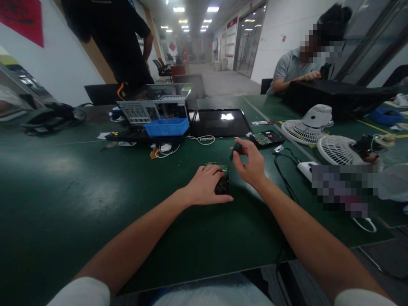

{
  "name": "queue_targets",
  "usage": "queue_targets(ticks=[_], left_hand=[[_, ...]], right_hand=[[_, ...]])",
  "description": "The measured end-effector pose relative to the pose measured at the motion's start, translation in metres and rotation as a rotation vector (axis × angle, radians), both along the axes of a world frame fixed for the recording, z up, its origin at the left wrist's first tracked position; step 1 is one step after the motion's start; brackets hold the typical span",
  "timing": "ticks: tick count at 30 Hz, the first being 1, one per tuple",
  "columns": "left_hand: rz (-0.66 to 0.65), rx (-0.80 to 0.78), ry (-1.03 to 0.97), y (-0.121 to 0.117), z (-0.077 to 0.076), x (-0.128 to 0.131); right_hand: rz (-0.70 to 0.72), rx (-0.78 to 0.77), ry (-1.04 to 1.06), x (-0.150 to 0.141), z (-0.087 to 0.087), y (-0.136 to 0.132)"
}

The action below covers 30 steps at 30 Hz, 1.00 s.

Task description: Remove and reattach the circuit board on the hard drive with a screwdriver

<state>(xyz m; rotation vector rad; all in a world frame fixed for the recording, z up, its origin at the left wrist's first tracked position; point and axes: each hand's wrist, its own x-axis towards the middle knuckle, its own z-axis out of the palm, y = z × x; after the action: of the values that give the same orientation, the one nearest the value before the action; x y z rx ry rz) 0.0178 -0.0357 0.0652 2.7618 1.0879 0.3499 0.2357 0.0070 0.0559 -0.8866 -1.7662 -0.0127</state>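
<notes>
My left hand [207, 185] is laid over a hard drive [222, 185] on the green table, fingers across its top and thumb along the near edge. Part of the drive's green circuit board and its black casing show past the fingers; the rest is covered. Between thumb and fingertips, my right hand [250, 163] pinches a screwdriver [236, 149] by its dark green handle. The thin shaft slants down to the right side of the board; whether its tip sits in a screw is too small to tell. A second hard drive [267, 138] lies beyond my right hand.
An opened computer case [137, 112] stands behind a blue tray [167, 127], beside a black flat panel [219, 122]. White fan parts [299, 129], a power strip [306, 169] and black cables [283, 174] lie right. One person [111, 38] stands far left; another [290, 70] sits far right.
</notes>
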Motion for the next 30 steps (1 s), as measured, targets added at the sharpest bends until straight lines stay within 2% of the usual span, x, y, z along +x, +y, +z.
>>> queue_targets(ticks=[5, 8, 13, 18, 24, 30], left_hand=[[0.161, 0.062, -0.037, -0.009, -0.007, 0.018], [0.174, 0.079, -0.024, -0.012, -0.01, 0.021], [0.122, 0.067, -0.027, -0.01, -0.01, 0.009], [0.156, 0.053, -0.029, -0.003, -0.014, -0.008], [0.192, -0.028, -0.041, 0.003, -0.021, -0.024], [0.22, -0.073, -0.05, 0.008, -0.021, -0.025]], right_hand=[[-0.05, 0.008, -0.002, 0.0, 0.0, 0.001], [-0.066, 0.017, -0.012, 0.001, 0.003, 0.0], [-0.037, 0.019, -0.025, 0.002, 0.003, 0.0], [-0.041, 0.003, -0.004, 0.001, -0.001, 0.002], [-0.089, 0.02, -0.029, 0.0, 0.004, -0.001], [0.0, -0.008, -0.029, 0.0, 0.001, -0.003]])
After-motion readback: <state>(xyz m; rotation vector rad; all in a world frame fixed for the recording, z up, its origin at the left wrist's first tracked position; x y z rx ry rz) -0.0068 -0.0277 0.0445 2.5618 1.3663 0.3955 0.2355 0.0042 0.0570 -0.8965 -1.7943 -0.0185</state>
